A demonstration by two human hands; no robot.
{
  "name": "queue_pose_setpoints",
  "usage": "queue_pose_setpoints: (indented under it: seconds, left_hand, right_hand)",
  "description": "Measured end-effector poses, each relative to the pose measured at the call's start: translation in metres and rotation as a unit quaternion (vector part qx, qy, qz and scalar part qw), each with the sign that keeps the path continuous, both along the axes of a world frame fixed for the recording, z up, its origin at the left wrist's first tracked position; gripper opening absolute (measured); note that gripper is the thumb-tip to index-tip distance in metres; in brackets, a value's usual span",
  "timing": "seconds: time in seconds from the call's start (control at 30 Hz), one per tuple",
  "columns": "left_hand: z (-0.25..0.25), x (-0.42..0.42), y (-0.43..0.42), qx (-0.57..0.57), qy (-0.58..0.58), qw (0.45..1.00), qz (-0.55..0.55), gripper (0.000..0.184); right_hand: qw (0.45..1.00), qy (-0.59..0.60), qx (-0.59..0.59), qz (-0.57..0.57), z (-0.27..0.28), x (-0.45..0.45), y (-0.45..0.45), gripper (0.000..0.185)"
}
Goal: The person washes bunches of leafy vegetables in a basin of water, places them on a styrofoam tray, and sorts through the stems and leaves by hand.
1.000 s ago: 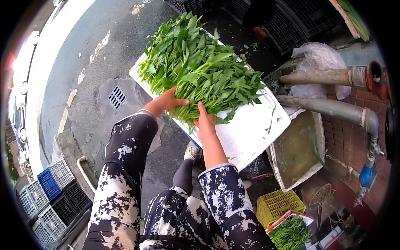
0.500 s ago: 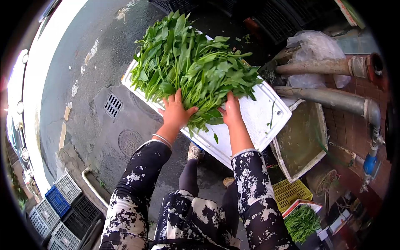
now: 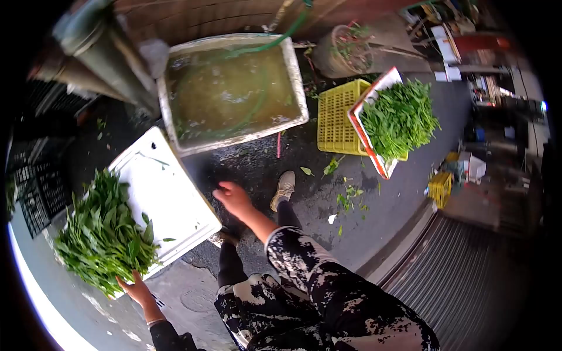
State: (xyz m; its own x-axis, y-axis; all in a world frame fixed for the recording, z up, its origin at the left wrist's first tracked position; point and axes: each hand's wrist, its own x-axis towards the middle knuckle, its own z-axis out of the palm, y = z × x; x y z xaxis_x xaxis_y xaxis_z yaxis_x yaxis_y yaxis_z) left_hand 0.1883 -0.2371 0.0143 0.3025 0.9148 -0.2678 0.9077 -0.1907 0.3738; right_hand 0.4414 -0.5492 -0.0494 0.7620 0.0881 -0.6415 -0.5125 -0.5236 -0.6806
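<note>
A heap of leafy green vegetables (image 3: 108, 237) with long stems lies on the left end of a white foam board (image 3: 170, 199). My left hand (image 3: 137, 291) is at the heap's near edge, fingers apart, with the fingertips at the stems. Whether they press on the stems is hard to see. Off the board's right edge, my right hand (image 3: 234, 200) hangs in the air with loosely bent fingers and nothing visible in it. More leafy greens (image 3: 404, 120) fill a tilted white box with red edges (image 3: 374, 153), to the right.
A white-rimmed tub of murky water (image 3: 234, 88) stands beyond the board, with a green hose (image 3: 293, 26) running into it. The red-edged box rests on a yellow crate (image 3: 339, 117). Loose leaves (image 3: 349, 196) litter the wet ground. Pipes (image 3: 96, 55) stand at upper left.
The view has swung right, bringing the tub and second box of greens closer to the middle. My right hand has left the heap; my left hand stays beside it.
</note>
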Motion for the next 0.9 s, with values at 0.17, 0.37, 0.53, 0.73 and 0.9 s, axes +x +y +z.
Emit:
queue_pose_setpoints:
  seconds: [0.17,0.37,0.53,0.73,0.9]
  left_hand:
    - [0.008,0.066,-0.099,0.012,0.075,0.981,-0.177,0.063]
    - [0.01,0.184,-0.274,-0.244,-0.089,0.935,-0.241,0.05]
    - [0.036,0.275,-0.425,-0.411,-0.065,0.879,-0.231,0.038]
    - [0.093,0.357,-0.558,-0.458,-0.072,0.841,-0.28,0.032]
    - [0.126,0.419,-0.6,-0.467,0.007,0.833,-0.297,0.026]
  right_hand:
    - [0.954,-0.071,-0.17,-0.238,-0.009,0.006,-0.254,0.031]
    - [0.923,0.003,-0.144,-0.357,0.012,-0.036,-0.432,0.021]
    - [0.89,0.199,-0.044,-0.407,0.054,-0.061,-0.514,0.03]
    - [0.865,0.205,-0.034,-0.457,0.1,-0.036,-0.621,0.031]
    - [0.847,0.109,-0.025,-0.52,0.134,0.034,-0.674,0.027]
